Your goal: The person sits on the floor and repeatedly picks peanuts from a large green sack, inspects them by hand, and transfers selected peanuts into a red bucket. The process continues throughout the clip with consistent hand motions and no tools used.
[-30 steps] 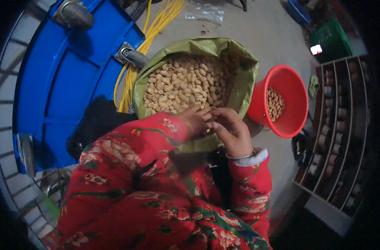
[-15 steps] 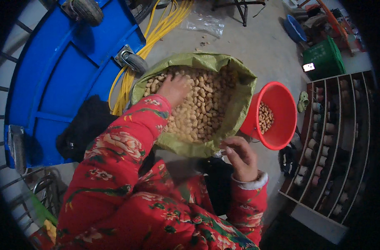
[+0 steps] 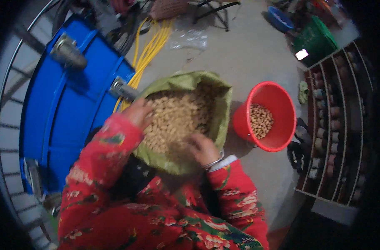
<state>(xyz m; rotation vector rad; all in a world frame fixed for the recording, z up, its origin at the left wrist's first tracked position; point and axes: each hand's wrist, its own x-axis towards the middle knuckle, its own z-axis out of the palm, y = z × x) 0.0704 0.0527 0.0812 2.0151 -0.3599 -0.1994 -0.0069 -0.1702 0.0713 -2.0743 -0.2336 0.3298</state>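
A green woven sack (image 3: pixel 225 114) with its mouth rolled wide holds a heap of unshelled peanuts (image 3: pixel 171 118). At the sack's left edge, my left hand (image 3: pixel 139 113) rests over the peanuts, its fingers somewhat apart and nothing seen in them. My right hand (image 3: pixel 204 150) reaches over the near right part of the sack, close to the peanuts. Motion smears its fingertips, so whether they pinch anything does not show. To the right of the sack stands a red bucket (image 3: pixel 283 125) with a smaller lot of peanuts (image 3: pixel 261 121) in its bottom.
On the left leans a blue platform cart (image 3: pixel 44 125), its casters facing me. Yellow hose or cable (image 3: pixel 150 46) lies coiled behind the sack, near a clear plastic bag (image 3: pixel 189 39). A shoe rack (image 3: pixel 323 133), a green bin (image 3: pixel 315 41) and a blue basin (image 3: pixel 280 18) stand right.
My left hand has drawn back from the middle of the peanuts to the sack's left edge. My right hand has moved leftward, over the sack. The view has shifted.
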